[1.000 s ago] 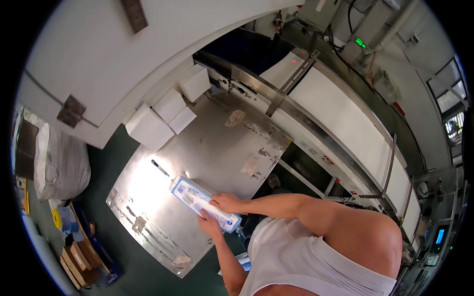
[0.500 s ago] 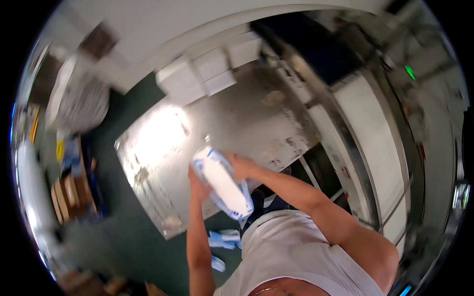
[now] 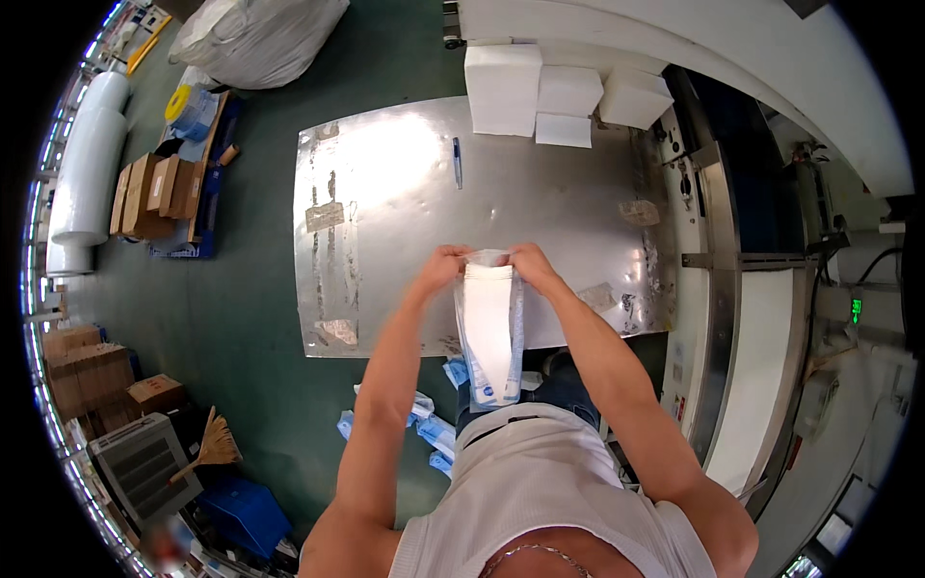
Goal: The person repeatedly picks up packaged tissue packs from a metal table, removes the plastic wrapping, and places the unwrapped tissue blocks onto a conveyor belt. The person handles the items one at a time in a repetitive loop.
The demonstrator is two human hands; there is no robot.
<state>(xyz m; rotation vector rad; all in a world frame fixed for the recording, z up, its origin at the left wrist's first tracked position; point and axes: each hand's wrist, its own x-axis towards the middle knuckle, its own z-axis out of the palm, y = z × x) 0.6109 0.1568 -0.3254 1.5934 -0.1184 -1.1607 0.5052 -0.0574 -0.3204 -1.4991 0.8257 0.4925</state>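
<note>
A long clear plastic bag (image 3: 517,337) with blue print lies lengthwise between my arms, one end close to my body. Inside it a long white stack (image 3: 489,328) shows through; its exact kind I cannot make out. My left hand (image 3: 445,264) pinches the left corner of the bag's far end. At the right corner of that same end, my right hand (image 3: 530,263) has its fingers closed on the plastic. The far end overlaps the front part of the metal table (image 3: 405,279) in view. Below the table, several blue-and-white packs (image 3: 438,433) lie beside my legs.
A blue pen (image 3: 457,164) rests on the table. White paper stacks (image 3: 503,89) stand along its far right edge, and a conveyor machine (image 3: 742,356) runs down the right side. Cardboard boxes (image 3: 173,188) sit on a blue pallet at left. A broom (image 3: 214,445) is lower left.
My head view has turned and steadied. The bag has gone from slanted to straight, and my hands have shifted from its sides to the corners of its far end.
</note>
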